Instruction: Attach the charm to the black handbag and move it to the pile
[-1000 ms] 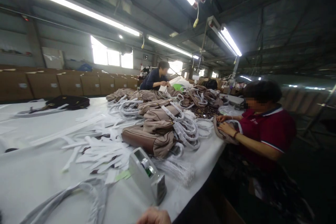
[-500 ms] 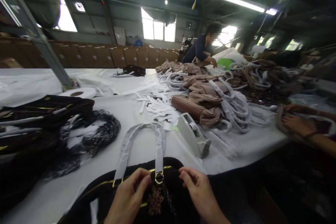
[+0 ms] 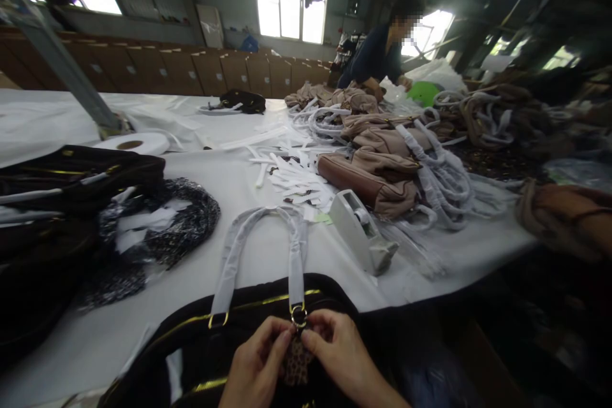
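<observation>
pinching together now, my left hand [image 3: 255,366] and right hand [image 3: 342,357] have closed in since half a second ago, fingertips meeting on the leopard tag [image 3: 295,360] just under the gold ring [image 3: 298,314] of the black bag [image 3: 191,350] at the surface's [image 3: 268,261] near edge. beyond the bag lies its wrapped handle [image 3: 261,248]; to the handle's right i see the tape dispenser [image 3: 361,233], then tan bags [image 3: 377,175]. left of it, a dark pile [image 3: 71,204].

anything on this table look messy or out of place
Loose white paper strips lie scattered across the white table beside the grey tape dispenser, not stacked. The black handbag under both hands looks intact.
</observation>
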{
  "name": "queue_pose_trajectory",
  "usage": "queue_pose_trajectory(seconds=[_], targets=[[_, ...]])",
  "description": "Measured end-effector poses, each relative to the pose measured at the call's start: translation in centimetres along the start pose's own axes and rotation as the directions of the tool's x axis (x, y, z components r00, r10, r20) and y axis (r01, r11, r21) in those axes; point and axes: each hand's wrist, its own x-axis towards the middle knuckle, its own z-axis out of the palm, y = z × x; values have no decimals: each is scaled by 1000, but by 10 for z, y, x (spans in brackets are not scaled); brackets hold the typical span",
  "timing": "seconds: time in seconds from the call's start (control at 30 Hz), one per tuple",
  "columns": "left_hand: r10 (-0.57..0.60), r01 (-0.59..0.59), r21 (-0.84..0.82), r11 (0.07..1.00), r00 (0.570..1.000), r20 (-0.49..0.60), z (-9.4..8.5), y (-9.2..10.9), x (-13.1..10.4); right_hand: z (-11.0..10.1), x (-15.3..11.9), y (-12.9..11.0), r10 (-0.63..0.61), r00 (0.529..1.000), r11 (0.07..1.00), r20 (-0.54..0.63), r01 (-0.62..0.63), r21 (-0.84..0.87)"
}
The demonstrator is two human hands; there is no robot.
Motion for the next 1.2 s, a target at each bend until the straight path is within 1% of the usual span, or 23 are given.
queue_pose_trajectory(seconds=[0.07, 0.17, 0.27, 0.33, 0.4, 0.47, 0.53, 0.67, 0.73, 0.83, 0.93, 1.03, 1.13, 1.2], targets=[[-18, 18, -20, 1000, 1000, 18, 0, -1, -1, 1, 0, 4, 29, 1000, 999, -7, -29, 41], [-45, 50, -94, 994, 998, 48, -1, -3, 0, 2, -3, 7, 36, 999, 989, 7, -37, 146], [-108, 120, -161, 980, 991, 82, -3, -3, 0, 1, -6, 7, 67, 993, 948, 93, -92, 305], [-153, 168, -185, 968, 984, 90, -3, -2, 0, 1, -7, 7, 91, 983, 892, 162, -153, 425], [-189, 206, -193, 959, 977, 102, -3, 1, -1, 1, -8, 7, 108, 971, 848, 215, -203, 490], [-206, 222, -189, 957, 973, 102, -3, 3, -2, 1, -8, 8, 124, 967, 849, 221, -219, 482], [-192, 206, -160, 965, 976, 98, -3, 4, -3, 1, -10, 10, 144, 969, 864, 199, -221, 452], [-69, 73, -23, 997, 985, 156, -2, -1, -2, 1, -11, 15, 201, 960, 840, 197, -272, 469], [-37, 31, 37, 999, 984, 177, -2, -6, -1, 1, -11, 18, 200, 960, 841, 193, -270, 470], [-78, 71, 55, 996, 988, 136, -5, -12, 0, 0, -11, 18, 176, 966, 864, 190, -244, 440], [-116, 110, 65, 992, 988, 99, -11, -11, -2, -1, -12, 14, 198, 966, 827, 168, -256, 500], [-91, 78, 128, 989, 991, 101, -15, -6, -4, -1, -13, 12, 222, 964, 788, 149, -267, 555], [-58, 41, 154, 987, 992, 114, -14, -3, -5, -1, -12, 14, 179, 972, 808, 154, -235, 541], [-45, 30, 151, 988, 994, 99, -12, -3, -3, -1, -10, 17, 141, 978, 821, 156, -204, 533]])
